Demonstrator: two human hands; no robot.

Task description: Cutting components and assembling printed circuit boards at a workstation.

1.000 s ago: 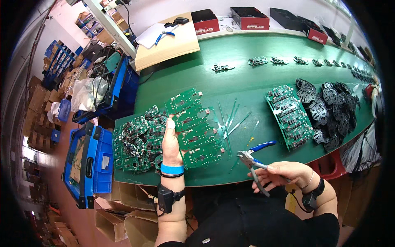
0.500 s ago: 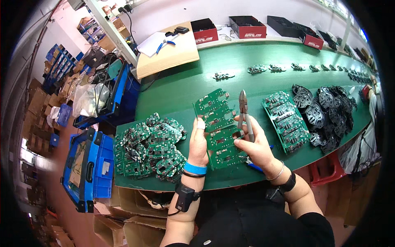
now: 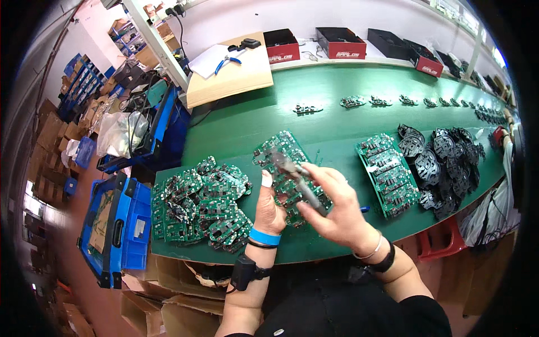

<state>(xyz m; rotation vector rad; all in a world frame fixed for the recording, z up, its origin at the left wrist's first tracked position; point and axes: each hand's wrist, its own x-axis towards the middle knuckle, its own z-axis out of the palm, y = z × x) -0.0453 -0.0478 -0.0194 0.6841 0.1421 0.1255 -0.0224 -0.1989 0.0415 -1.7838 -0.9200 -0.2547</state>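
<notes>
My left hand (image 3: 269,209) grips a green circuit board panel (image 3: 287,143) by its left edge, thumb up. The panel's component side faces me, crowded with small dark parts. In my right hand (image 3: 343,216) is a pair of cutting pliers (image 3: 307,194) with grey handles, its blurred jaws lying over the panel's upper part. Motion and the hand hide whether the jaws touch the board. To the left lies a heap of separate circuit boards (image 3: 205,196). Another board panel (image 3: 387,174) rests flat on the bench to the right of my right hand.
Black plastic shells (image 3: 429,160) are piled at the right of the green bench (image 3: 247,126). Single boards (image 3: 352,101) form a row farther back. Blue-handled pliers (image 3: 227,63) lie on cardboard. Red boxes (image 3: 341,44) line the wall. A blue crate (image 3: 140,224) stands at the left.
The panel has turned over, from its barer side to its component side. The pliers have swung left and tilted across it, and my right hand has moved slightly down.
</notes>
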